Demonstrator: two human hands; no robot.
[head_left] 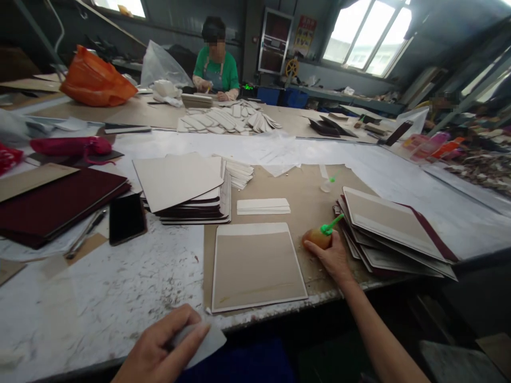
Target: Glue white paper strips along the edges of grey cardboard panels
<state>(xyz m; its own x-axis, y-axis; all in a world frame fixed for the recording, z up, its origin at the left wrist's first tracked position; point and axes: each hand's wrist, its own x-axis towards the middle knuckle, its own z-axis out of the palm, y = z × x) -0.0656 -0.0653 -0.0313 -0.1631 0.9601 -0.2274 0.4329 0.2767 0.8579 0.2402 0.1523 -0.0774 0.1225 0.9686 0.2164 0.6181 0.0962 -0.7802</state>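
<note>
My right hand (333, 258) is wrapped round a squat bottle of amber liquid (315, 238) with a green nozzle, tilted low over the brown paper. Left of it lies a beige panel (257, 268) with a pale border and a wet-looking streak near its front edge. My left hand (167, 340) pinches a thin whitish sheet or scraper (209, 343) just off the table's front edge; its exact kind is unclear. Behind the panel sits a small pile of white strips (263, 206).
Panels are stacked at left (183, 186) and fanned out at right (399, 229). A phone (126, 218) and dark red boards (67, 199) lie farther left. A second small green-tipped bottle (326, 184) stands behind. Across the table, a person in green (217, 69) sits behind heaped pale pieces (231, 118).
</note>
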